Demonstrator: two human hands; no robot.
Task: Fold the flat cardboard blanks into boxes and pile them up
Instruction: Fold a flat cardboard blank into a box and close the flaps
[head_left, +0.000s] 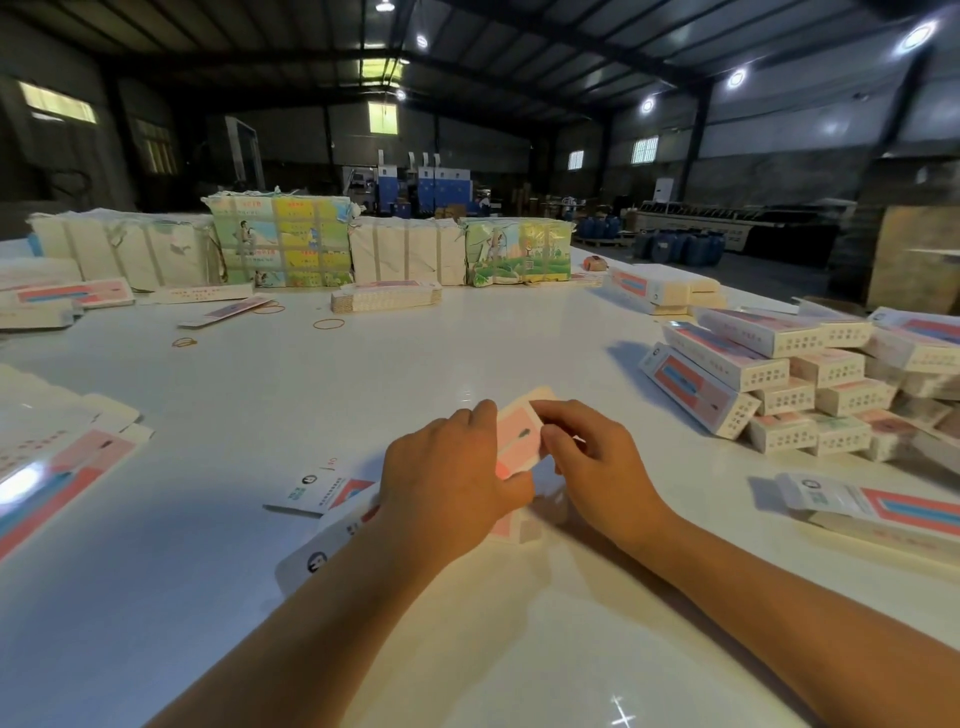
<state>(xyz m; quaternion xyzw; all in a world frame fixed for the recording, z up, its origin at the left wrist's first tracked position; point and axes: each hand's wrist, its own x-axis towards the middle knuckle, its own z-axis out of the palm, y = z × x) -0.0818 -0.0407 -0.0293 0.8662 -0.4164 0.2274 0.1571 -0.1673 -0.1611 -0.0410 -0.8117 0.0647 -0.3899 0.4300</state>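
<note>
both hands, left hand (447, 467) and right hand (587, 452), grip one blank (517, 434) near the table's (311, 395) front edge; boxes (779, 379) sit at the right edge.

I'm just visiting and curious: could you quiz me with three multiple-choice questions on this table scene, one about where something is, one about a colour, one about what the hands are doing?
1. Where is the pile of folded boxes?
A. On the person's right
B. On the person's left
C. On the floor

2. What colour are the loose rubber bands on the table?
A. Blue
B. Orange
C. Black

3. What are the left hand and right hand doing?
A. Both resting flat on the table
B. Both holding the same cardboard blank
C. Only one touches the cardboard

Answers:
1. A, the stacked boxes sit at the right side of the table.
2. B, the thin rings on the white top look orange.
3. B, fingers of both hands curl round the pink and white piece between them.
</note>
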